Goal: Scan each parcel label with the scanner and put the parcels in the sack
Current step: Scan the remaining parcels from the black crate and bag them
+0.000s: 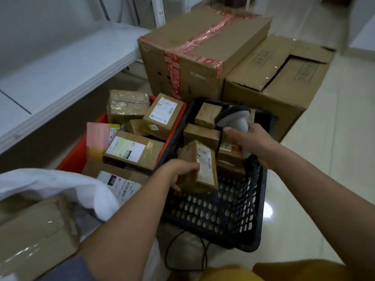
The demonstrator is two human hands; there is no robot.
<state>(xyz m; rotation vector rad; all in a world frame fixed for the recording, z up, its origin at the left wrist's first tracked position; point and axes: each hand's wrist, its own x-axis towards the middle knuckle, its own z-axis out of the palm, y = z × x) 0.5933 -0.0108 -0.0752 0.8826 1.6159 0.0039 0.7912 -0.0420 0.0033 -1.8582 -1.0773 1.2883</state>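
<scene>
Parcel sorting room or courier depot, storeroom type. Pale glossy tiled floor [324,159] under everything. Just left of the left hand [178,171], a red plastic crate [174,126] piled with small brown cardboard parcels carrying white printed shipping labels [126,148]. Under both hands, a black perforated plastic basket [219,211] with more taped parcels. Beyond the right hand [251,142], two large brown cartons [203,49], one sealed with red printed tape. Far left of the hands, bare white metal shelving [67,57].
</scene>
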